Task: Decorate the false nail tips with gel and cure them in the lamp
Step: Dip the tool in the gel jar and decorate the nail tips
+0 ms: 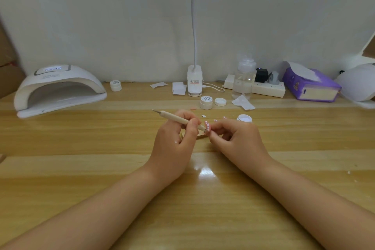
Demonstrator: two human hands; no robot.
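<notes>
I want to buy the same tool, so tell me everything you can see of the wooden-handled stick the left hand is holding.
The dotting tool is a slim stick with a pale, wood-like handle and a thin metal tip at its free end, which points up and left. It lies tilted, nearly level above the table. The left hand pinches it near the working end, which meets a pink nail tip with white dots held by the right hand. That end's tip is hidden.

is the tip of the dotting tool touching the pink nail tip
Cannot tell. In the head view the dotting tool, held in the left hand, ends right at the nail tip pinched by the right hand.
</notes>
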